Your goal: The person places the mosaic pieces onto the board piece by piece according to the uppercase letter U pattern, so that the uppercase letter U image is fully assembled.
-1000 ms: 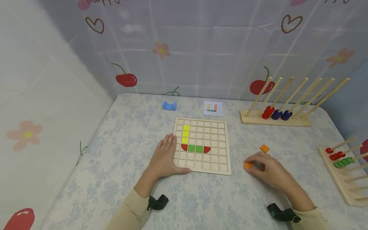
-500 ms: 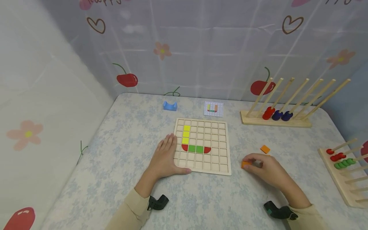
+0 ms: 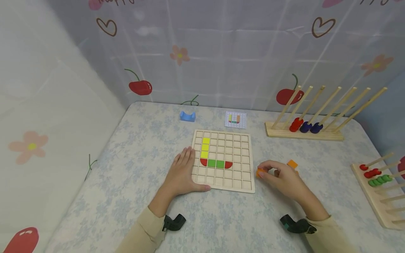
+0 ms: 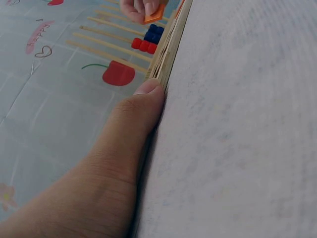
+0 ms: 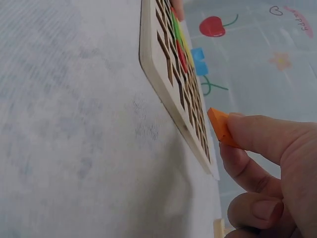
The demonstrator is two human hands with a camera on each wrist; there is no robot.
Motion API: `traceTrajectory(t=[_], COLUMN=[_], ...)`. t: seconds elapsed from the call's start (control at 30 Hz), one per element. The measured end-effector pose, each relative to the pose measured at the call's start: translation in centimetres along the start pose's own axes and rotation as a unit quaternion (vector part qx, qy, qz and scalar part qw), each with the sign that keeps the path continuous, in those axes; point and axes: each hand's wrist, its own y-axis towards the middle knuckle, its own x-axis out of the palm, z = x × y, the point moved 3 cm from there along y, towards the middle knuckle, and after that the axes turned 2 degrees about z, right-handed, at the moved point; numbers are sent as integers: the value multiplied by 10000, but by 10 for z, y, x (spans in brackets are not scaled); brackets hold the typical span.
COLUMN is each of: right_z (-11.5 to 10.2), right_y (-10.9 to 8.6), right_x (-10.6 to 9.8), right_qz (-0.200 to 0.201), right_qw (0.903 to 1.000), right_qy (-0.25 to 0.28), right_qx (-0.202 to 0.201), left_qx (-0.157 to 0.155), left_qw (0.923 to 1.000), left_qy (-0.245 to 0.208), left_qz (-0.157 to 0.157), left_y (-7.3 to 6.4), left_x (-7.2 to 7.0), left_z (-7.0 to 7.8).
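A wooden grid board (image 3: 221,180) lies mid-table, with three yellow square tiles (image 3: 205,147) in a column, two green tiles (image 3: 216,163) in a row below, and red rounded tiles (image 3: 228,164) at both ends of that row. My left hand (image 3: 180,174) rests flat along the board's left edge, its thumb at the near edge. Beside the right edge, my right hand (image 3: 281,177) pinches an orange square tile (image 5: 223,128) between thumb and fingers, held above the table. Behind that hand lies another orange tile (image 3: 292,164), and one more is partly hidden by the hand.
A printed pattern card (image 3: 235,120) lies behind the board, with a blue curved block (image 3: 187,116) to its left. At the back right stands a wooden peg rack (image 3: 303,134) with red and blue beads. Another bead rack (image 3: 378,196) is at the right edge.
My right hand has moved left with the orange tile, from beside the loose tiles to the board's right edge. My left hand stays where it was.
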Motion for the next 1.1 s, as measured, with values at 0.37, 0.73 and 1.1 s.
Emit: traceTrajectory(t=[0.37, 0.73, 1.1], right_z=[-15, -34, -43], right_y=[35, 64, 77], right_x=[21, 42, 54], right_qz=[-40, 37, -53], right_qw=[9987, 9972, 9980], right_qy=[470, 741, 637], right_qx=[216, 51, 2], left_qx=[14, -9, -72], left_qw=[10000, 10000, 9999], left_qy=[-7, 7, -17], left_qz=[62, -23, -73], left_y=[0, 1, 1], left_x=[1, 2, 2], left_z=[-1, -3, -2])
